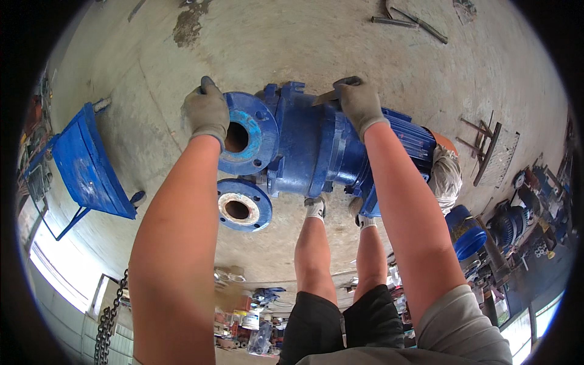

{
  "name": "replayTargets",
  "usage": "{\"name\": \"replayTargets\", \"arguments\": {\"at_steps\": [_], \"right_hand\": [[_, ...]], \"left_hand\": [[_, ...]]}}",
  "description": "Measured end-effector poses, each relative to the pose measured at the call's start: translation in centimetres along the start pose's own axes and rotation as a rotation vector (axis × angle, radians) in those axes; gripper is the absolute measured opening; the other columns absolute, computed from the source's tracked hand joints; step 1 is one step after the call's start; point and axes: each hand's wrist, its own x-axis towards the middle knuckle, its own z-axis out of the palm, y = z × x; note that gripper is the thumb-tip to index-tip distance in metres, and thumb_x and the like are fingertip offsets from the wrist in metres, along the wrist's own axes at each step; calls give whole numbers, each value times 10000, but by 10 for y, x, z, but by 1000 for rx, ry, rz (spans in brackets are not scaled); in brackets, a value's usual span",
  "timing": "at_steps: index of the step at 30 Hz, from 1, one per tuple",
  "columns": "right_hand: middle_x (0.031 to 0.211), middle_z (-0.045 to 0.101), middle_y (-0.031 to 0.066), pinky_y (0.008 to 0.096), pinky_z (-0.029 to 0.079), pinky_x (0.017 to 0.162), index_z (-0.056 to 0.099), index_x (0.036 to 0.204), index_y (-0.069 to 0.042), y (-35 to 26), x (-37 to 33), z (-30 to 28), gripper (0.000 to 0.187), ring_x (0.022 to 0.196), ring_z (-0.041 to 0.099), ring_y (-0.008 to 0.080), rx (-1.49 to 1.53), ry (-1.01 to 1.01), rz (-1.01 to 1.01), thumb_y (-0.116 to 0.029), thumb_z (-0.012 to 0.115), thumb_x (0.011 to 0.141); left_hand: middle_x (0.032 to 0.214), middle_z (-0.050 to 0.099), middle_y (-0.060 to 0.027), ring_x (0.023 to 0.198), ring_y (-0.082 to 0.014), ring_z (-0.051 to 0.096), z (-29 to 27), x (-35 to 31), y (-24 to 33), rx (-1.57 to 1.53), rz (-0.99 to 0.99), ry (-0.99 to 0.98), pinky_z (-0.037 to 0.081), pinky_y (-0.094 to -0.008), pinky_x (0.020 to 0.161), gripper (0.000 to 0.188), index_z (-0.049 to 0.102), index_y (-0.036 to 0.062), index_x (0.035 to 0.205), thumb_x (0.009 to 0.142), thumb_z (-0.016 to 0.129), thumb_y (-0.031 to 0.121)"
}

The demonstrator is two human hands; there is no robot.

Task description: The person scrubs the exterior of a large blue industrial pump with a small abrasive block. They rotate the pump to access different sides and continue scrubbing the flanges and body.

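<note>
A big blue pump (301, 146) with a finned motor (413, 143) lies across the concrete floor in front of me. Two round pipe flanges are at its left end: an upper flange (264, 134) with a bare, scuffed face and a lower flange (258, 213). My left hand (207, 112), in a grey work glove, is closed at the left edge of the upper flange; its fingers are largely hidden. Over the pump's middle, my gloved right hand (360, 104) is closed on a flat, brownish scraper-like blade (326, 97), its tip close to the blue casing.
A blue metal wheelbarrow-like tray (91, 161) stands left. Crumpled beige cloth (447, 173) lies by the motor's orange end. A blue drum (468, 240) and machine parts (511, 225) crowd the right. Metal bars (410, 23) lie beyond; a chain (109, 322) hangs lower left.
</note>
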Motion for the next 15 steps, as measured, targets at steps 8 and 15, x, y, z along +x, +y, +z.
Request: {"name": "replayTargets", "arguments": {"at_steps": [8,15], "right_hand": [[1071,795,123,320,617,780,719,1241,-1,-64,-45,-2,232,888,758,202,144,37,-10,-117,666,1049],[1126,804,100,370,587,944,668,1295,-3,-129,-47,96,311,1030,751,251,603,493,-17,-156,732,1032]], "left_hand": [[1008,800,-288,1005,-497,771,-12,-16,19,-14,-54,-23,588,-566,892,612,816,6,1035,1131,480,508],[966,777,-313,929,-505,758,-3,-11,10,-174,-33,-107,580,-570,855,626,777,-42,964,1148,484,480]]}}
